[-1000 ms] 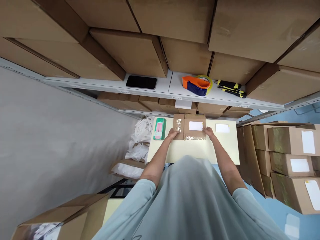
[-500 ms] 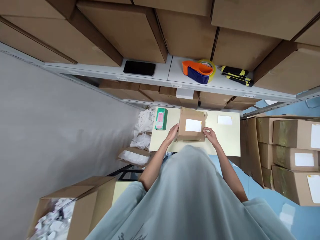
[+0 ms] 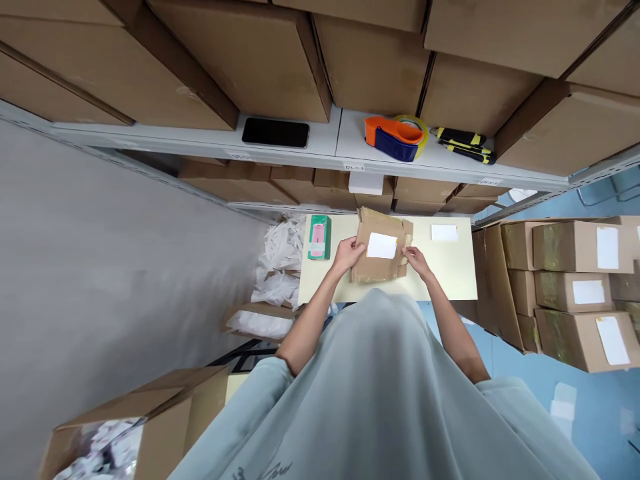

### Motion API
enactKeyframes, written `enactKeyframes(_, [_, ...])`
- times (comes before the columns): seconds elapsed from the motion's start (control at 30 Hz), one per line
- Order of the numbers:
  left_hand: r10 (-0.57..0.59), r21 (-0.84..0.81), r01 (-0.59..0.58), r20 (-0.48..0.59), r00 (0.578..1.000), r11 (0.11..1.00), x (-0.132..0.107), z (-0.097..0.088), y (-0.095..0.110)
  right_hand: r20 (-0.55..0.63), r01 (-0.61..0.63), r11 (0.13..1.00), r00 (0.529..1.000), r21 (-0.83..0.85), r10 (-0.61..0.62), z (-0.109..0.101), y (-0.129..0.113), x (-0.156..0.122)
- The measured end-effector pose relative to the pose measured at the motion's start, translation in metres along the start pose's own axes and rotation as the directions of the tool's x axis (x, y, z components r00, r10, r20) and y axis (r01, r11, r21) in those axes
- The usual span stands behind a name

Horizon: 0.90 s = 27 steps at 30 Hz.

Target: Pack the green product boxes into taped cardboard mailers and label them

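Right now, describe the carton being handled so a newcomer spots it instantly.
Find the grey shelving, then the pale yellow table in front of it. There, the carton is between the left hand and right hand. Unlike the green box to its left, it's brown with a white label.

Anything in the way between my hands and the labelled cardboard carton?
Nothing visible. The left hand grips the carton at its left edge, and the right hand has its fingers at the right edge. The green box sits off to the left and a white label to the right, both clear of the carton.
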<state>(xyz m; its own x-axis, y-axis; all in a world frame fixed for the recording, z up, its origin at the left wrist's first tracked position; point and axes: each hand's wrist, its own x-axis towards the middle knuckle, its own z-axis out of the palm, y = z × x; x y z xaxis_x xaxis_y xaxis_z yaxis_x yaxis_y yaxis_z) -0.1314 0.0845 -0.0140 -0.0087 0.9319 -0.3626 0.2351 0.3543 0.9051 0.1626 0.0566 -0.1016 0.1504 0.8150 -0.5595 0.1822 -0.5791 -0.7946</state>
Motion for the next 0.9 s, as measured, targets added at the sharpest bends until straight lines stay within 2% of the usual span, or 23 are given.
enactKeyframes(0.13, [0.03, -0.067, -0.024, 0.097, 0.995, 0.997, -0.027, -0.018, -0.014, -0.067, -0.004, 0.993, 0.998, 0.12, 0.012, -0.015, -0.01, -0.023])
enactKeyframes(0.27, [0.132, -0.065, -0.121, 0.196, 0.972, 0.99, -0.05, -0.028, -0.041, -0.081, 0.036, 0.954, 0.997, 0.297, -0.012, -0.023, -0.026, -0.046])
enactKeyframes(0.4, [0.171, 0.012, -0.178, 0.215, 0.962, 0.984, -0.061, -0.03, -0.074, -0.089, 0.099, 0.965, 0.993, 0.243, -0.079, -0.013, -0.042, -0.059])
enactKeyframes(0.47, [0.144, 0.057, -0.157, 0.189, 0.971, 0.986, -0.064, -0.032, -0.088, -0.126, 0.128, 0.975, 0.986, 0.181, -0.106, -0.006, -0.047, -0.062])
enactKeyframes(0.57, [0.087, 0.014, -0.09, 0.141, 0.986, 0.996, -0.067, -0.039, -0.099, -0.141, 0.169, 0.978, 0.978, 0.121, -0.152, 0.002, -0.05, -0.063])
enactKeyframes(0.67, [0.051, -0.032, -0.048, 0.098, 0.994, 0.998, -0.073, -0.047, -0.092, -0.118, 0.193, 0.976, 0.977, 0.103, -0.18, 0.005, -0.052, -0.063])
enactKeyframes(0.8, [0.07, 0.013, -0.071, 0.06, 0.996, 0.997, -0.081, -0.051, -0.058, -0.092, 0.225, 0.974, 0.97, 0.004, -0.224, 0.006, -0.058, -0.058])
enactKeyframes(0.9, [0.077, 0.102, -0.069, -0.081, 0.994, 0.992, -0.077, -0.049, -0.031, -0.11, 0.234, 0.961, 0.962, -0.148, -0.251, 0.003, -0.068, -0.057])
